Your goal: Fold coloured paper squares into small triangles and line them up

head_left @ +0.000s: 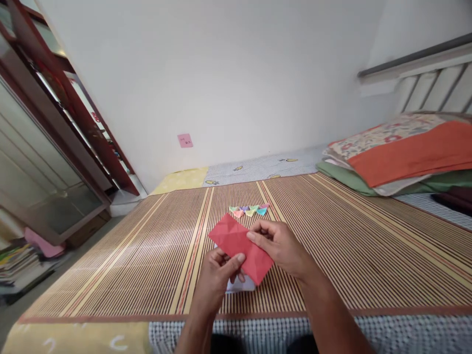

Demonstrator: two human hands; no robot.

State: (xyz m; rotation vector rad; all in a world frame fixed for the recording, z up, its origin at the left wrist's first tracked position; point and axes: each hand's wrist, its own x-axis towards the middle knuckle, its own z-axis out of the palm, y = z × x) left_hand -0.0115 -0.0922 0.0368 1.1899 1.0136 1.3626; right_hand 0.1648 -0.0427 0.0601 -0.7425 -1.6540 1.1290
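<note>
A creased red sheet of paper (pixel 236 238) is held slanting above the striped mat, between both hands. My left hand (pixel 222 268) pinches its lower left edge, thumb on top. On the upper right edge, my right hand (pixel 275 242) grips it between thumb and fingers. Under the red paper lies a white object (pixel 241 285), mostly hidden. Just beyond the paper, several small folded paper pieces in green, purple, pink, yellow and blue (pixel 250 211) form a zigzag row on the mat.
The striped mat (pixel 147 255) covers a bed against a white wall. Folded bedding in orange, floral and green (pixel 413 150) is piled at the right. A pink paper (pixel 185 140) is on the wall. Books (pixel 20 265) lie on a low surface at far left.
</note>
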